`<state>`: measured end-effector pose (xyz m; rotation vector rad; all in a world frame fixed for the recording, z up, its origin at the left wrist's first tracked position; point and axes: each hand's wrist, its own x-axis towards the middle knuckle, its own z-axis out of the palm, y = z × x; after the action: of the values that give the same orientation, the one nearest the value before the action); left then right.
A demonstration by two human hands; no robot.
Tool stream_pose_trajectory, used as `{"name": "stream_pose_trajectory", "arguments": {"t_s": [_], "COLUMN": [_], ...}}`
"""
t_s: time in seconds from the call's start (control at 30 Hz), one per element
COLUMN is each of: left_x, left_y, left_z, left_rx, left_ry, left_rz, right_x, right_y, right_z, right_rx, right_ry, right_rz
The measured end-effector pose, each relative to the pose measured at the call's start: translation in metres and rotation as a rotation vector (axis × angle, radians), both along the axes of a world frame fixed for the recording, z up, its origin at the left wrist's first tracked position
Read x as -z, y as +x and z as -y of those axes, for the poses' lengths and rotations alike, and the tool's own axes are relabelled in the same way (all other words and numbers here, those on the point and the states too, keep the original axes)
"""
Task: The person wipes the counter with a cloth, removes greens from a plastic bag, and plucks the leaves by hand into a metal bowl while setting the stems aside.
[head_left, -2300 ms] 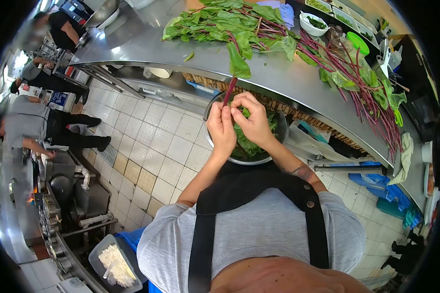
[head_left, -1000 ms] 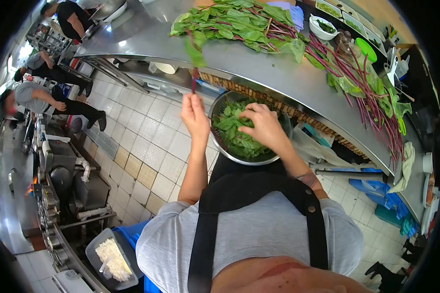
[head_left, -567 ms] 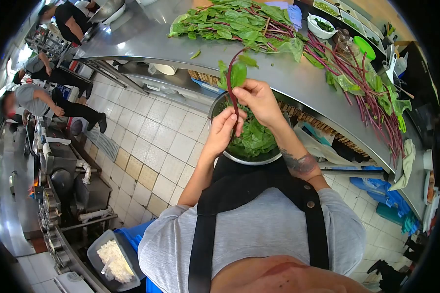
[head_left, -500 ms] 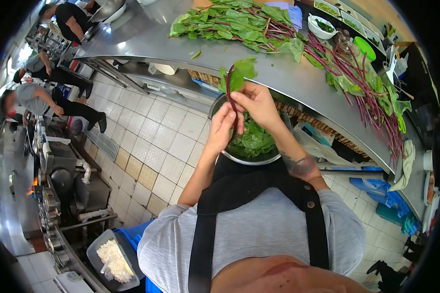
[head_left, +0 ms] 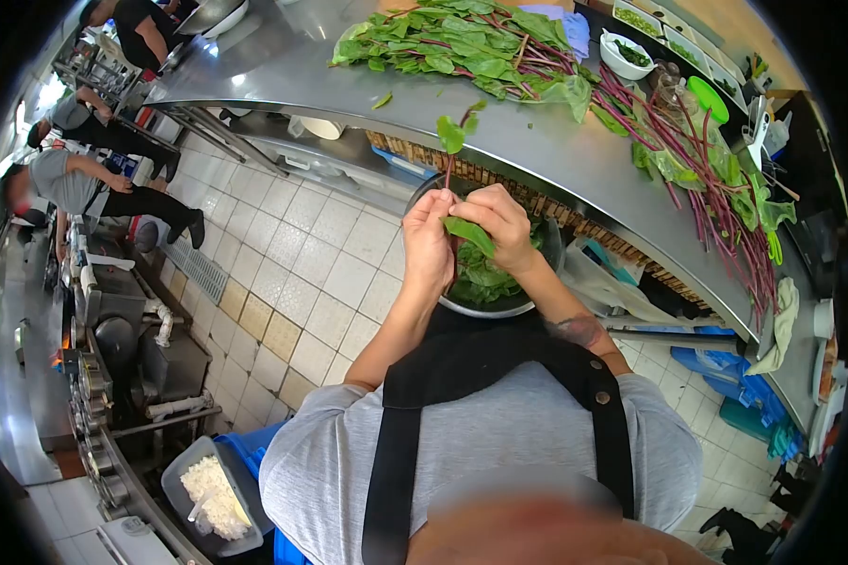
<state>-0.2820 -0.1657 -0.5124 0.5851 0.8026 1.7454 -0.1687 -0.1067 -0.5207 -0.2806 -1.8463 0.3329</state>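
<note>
Above a metal bowl (head_left: 554,268) of green leaves (head_left: 488,277), my left hand (head_left: 430,240) pinches a reddish stem (head_left: 449,171) that points up, with small leaves at its top end. Close against it, my right hand (head_left: 497,224) has its fingers closed on a green leaf (head_left: 469,233) beside the same stem. The bowl sits at my waist, below the edge of the steel counter (head_left: 283,80). On the counter lies a wide pile of leafy stems (head_left: 462,42). Farther right is a bundle of mostly bare red stems (head_left: 725,221).
Three other people (head_left: 66,179) stand at the far left near the stove. A white bowl of greens (head_left: 626,55), a green lid (head_left: 708,99) and a cloth (head_left: 782,325) are on the counter. A tub of white food (head_left: 215,497) stands at lower left.
My hands have come together higher on the stem. The large leaf at the top no longer shows there; a leaf is now in my right hand, and smaller leaves top the stem.
</note>
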Motion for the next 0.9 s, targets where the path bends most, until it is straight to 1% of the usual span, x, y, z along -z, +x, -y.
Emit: {"name": "stream_pose_trajectory", "arguments": {"t_s": [0.1, 0.23, 0.3, 0.37, 0.4, 0.43, 0.5, 0.53, 0.57, 0.6, 0.63, 0.73, 0.77, 0.8, 0.83, 0.9], "left_x": [0.004, 0.005, 0.000, 0.015, 0.017, 0.012, -0.014, -0.024, -0.034, -0.040, -0.037, -0.041, -0.048, -0.056, -0.050, -0.028], "left_y": [-0.005, 0.004, 0.008, -0.013, -0.026, -0.033, -0.040, -0.043, -0.043, -0.044, -0.050, -0.046, -0.042, -0.035, -0.033, -0.036], "left_z": [0.002, 0.002, 0.002, -0.003, -0.013, -0.017, -0.011, -0.007, -0.002, 0.004, 0.007, 0.016, 0.019, 0.022, 0.020, 0.016], "left_rx": [0.043, 0.012, 0.008, 0.024, 0.046, 0.001, -0.039, -0.041, -0.024, -0.019, -0.030, -0.077, -0.098, -0.078, -0.054, -0.027], "left_ry": [-0.073, -0.113, -0.162, -0.166, -0.146, -0.137, -0.078, -0.073, -0.088, -0.102, -0.120, -0.193, -0.218, -0.240, -0.227, -0.219], "left_rz": [-0.026, -0.063, -0.061, 0.033, 0.075, 0.161, -0.026, -0.145, -0.275, -0.380, -0.600, -1.207, -1.398, -1.485, -1.522, -1.591], "right_x": [0.003, 0.008, 0.009, 0.009, 0.016, 0.018, 0.010, 0.011, 0.010, 0.013, 0.019, 0.041, 0.039, 0.035, 0.029, 0.011], "right_y": [0.004, 0.006, 0.007, 0.007, 0.006, 0.004, 0.008, 0.008, 0.014, 0.021, 0.028, 0.047, 0.050, 0.053, 0.055, 0.056], "right_z": [0.000, 0.003, 0.005, 0.014, 0.019, 0.025, 0.033, 0.029, 0.024, 0.018, 0.011, 0.003, 0.006, 0.009, 0.012, 0.024], "right_rx": [-0.019, -0.041, -0.076, -0.128, -0.211, -0.205, -0.138, -0.044, 0.010, 0.060, 0.106, 0.210, 0.221, 0.229, 0.230, 0.245], "right_ry": [0.026, -0.019, 0.018, 0.096, 0.109, 0.082, -0.141, -0.206, -0.302, -0.347, -0.407, -0.450, -0.474, -0.496, -0.515, -0.504], "right_rz": [0.023, 0.024, 0.013, 0.028, 0.054, 0.046, 0.093, 0.132, 0.244, 0.374, 0.501, 0.778, 0.741, 0.710, 0.683, 0.442]}}
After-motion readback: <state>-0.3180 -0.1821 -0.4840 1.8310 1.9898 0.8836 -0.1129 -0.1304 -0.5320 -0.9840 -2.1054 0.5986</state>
